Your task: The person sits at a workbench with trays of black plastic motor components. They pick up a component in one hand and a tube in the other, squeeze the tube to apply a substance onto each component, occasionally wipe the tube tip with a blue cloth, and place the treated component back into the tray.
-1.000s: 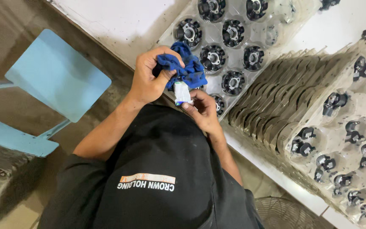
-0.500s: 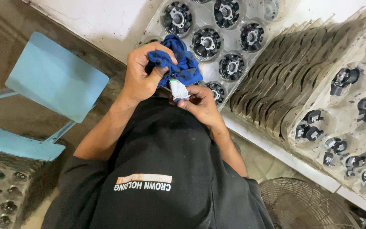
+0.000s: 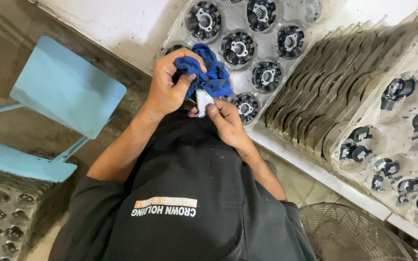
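Together, both hands (image 3: 170, 89) (image 3: 226, 121) rub blue cloth (image 3: 209, 75) over small white piece (image 3: 202, 100).

A crumpled blue cloth (image 3: 208, 75) is bunched up in the left hand (image 3: 169, 87), pressed against the top of a small pale, roughly cylindrical part (image 3: 202, 100). The right hand (image 3: 224, 121) pinches that part from below, holding it upright.

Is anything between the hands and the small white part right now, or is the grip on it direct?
Partly. The right hand pinches the small white part directly. The left hand grips a blue cloth bunched over the part's top, so cloth seems to lie between that hand and the part.
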A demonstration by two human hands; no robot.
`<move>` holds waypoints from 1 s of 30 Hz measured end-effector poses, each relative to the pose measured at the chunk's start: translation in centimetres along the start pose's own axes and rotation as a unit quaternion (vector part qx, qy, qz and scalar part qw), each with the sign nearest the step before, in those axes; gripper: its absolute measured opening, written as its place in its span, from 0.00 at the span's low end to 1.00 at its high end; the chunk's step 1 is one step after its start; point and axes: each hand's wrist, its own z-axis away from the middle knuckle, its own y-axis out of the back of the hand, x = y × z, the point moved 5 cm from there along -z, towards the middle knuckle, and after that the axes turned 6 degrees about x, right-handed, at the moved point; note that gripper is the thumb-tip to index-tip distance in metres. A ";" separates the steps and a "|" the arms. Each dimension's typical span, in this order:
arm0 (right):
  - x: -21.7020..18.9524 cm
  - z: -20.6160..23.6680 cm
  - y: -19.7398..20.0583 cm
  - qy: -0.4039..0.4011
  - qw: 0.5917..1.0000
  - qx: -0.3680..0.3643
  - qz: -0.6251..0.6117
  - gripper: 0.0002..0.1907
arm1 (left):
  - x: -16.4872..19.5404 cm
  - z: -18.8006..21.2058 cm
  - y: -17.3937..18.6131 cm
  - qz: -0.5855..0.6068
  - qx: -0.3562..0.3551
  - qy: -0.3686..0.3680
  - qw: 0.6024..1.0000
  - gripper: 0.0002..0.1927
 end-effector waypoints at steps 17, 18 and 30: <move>0.9 -0.7 1.7 -0.046 0.997 0.030 -0.050 0.06 | -0.2 -0.7 -1.4 -0.041 -0.017 -0.021 0.999 0.03; 0.8 -0.6 1.8 -0.042 0.997 0.038 -0.057 0.06 | -0.2 -0.7 -1.6 -0.042 -0.019 -0.025 0.999 0.03; -1.8 -0.6 2.6 -0.065 0.995 -0.068 0.019 0.11 | -0.2 -1.8 -0.3 0.017 -0.021 0.003 1.000 0.03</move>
